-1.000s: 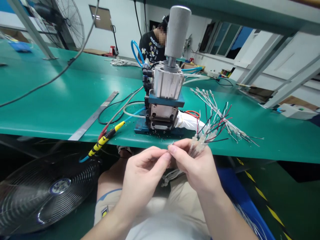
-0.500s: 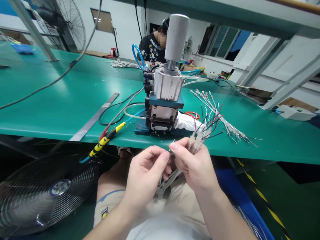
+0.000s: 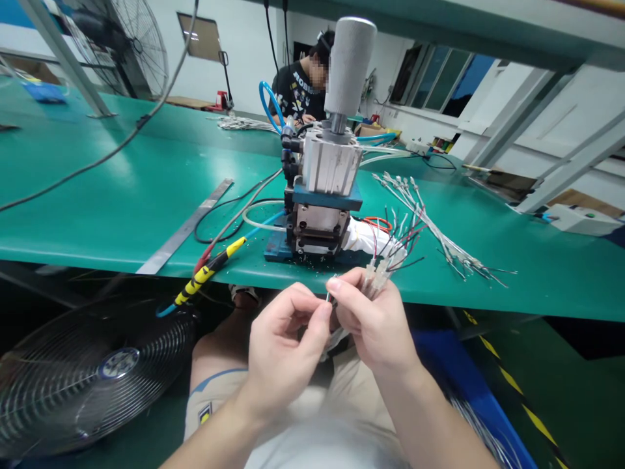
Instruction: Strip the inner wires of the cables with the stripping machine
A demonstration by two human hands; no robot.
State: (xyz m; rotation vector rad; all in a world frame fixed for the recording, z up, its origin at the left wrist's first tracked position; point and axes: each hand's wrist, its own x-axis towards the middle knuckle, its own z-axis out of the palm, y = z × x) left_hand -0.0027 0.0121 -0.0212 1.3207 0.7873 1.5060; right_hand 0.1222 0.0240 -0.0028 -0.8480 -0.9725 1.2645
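Note:
My left hand (image 3: 293, 339) is closed in a pinch, thumb and forefinger on a thin wire (image 3: 329, 297) in front of the bench edge. My right hand (image 3: 375, 322) pinches the same wire from the other side. Its other fingers wrap round a bundle of cables with pale connectors (image 3: 375, 277), whose red, black and white wire ends fan out above. Grey cable lengths (image 3: 336, 339) hang down between the hands. Just beyond them stands a pneumatic press-like machine (image 3: 322, 202) with a grey cylinder on top; neither hand touches it.
More cables (image 3: 434, 228) lie on the green bench (image 3: 122, 221) at right. A steel ruler (image 3: 185, 228) and a yellow-black air gun (image 3: 209, 273) are at left. A fan (image 3: 117, 371) stands low left, a blue bin (image 3: 469, 391) low right. A co-worker (image 3: 303, 85) sits across.
My right hand and its cable bundle have shifted slightly left and the wire fan has tilted. The pinched wire now stands more upright between my fingertips.

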